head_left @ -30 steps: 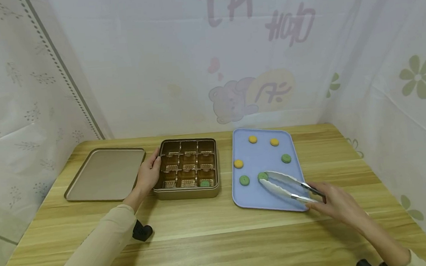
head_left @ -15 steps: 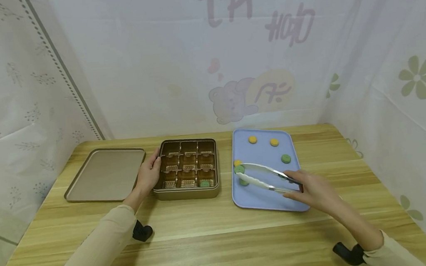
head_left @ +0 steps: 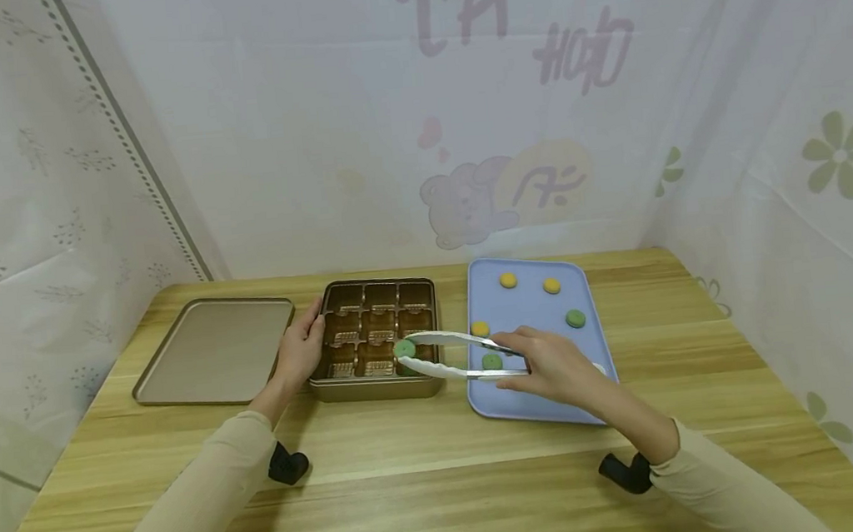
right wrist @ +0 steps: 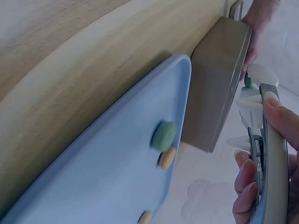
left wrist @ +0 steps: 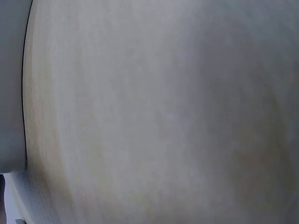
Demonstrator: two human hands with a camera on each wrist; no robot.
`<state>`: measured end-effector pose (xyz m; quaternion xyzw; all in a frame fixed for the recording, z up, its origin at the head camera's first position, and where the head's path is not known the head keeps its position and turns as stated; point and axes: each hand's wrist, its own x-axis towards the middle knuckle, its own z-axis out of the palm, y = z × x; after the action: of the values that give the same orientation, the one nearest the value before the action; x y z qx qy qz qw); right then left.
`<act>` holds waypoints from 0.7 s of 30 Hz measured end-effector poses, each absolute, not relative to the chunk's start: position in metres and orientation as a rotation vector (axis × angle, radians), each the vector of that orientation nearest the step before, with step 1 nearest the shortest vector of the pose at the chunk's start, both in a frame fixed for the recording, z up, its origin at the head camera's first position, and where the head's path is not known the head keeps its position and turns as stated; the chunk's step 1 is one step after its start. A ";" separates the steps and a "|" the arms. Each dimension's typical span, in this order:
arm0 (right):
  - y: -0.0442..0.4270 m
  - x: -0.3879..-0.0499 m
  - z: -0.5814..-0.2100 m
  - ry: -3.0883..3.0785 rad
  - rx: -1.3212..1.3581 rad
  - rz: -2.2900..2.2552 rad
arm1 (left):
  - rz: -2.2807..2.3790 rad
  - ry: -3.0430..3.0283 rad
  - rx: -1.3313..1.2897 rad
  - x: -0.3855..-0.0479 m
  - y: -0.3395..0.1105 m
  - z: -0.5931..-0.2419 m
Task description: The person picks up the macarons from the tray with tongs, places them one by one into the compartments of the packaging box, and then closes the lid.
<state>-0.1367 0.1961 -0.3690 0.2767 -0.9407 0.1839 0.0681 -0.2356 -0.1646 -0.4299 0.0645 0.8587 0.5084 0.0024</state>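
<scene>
Raised in the tongs (head_left: pixel 435 369), a green macaron (head_left: pixel 405 349) was over the box's (head_left: pixel 376 389) near right compartment, the tongs' long axis running leftward. The right hand (head_left: pixel 555 364), nearer the macaron, was right of the box, fingers curled around the handles. The left hand (head_left: pixel 300 347) touched the box's left side; how far its fingers were closed, I couldn't tell.

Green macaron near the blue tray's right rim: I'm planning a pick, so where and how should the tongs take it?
Probably grip the green macaron by its far and near edges, bringing the tongs in from the right over the rim. It is round and lies flat, with bare blue tray on those sides; the gap to that rim looks narrower.
</scene>
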 end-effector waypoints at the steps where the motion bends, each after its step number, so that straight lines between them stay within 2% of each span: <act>1: 0.193 -0.138 -0.369 -2.837 0.841 0.546 | 1.596 2.692 0.202 -0.236 -0.164 -0.430; 21: 0.159 -0.161 -0.352 -2.986 0.896 0.419 | 1.606 2.692 0.215 -0.236 -0.164 -0.430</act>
<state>-0.1610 0.1585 -0.3522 0.2848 -0.9493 0.1334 -0.0018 -0.2355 -0.1639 -0.4296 0.0683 0.8568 0.5112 -0.0005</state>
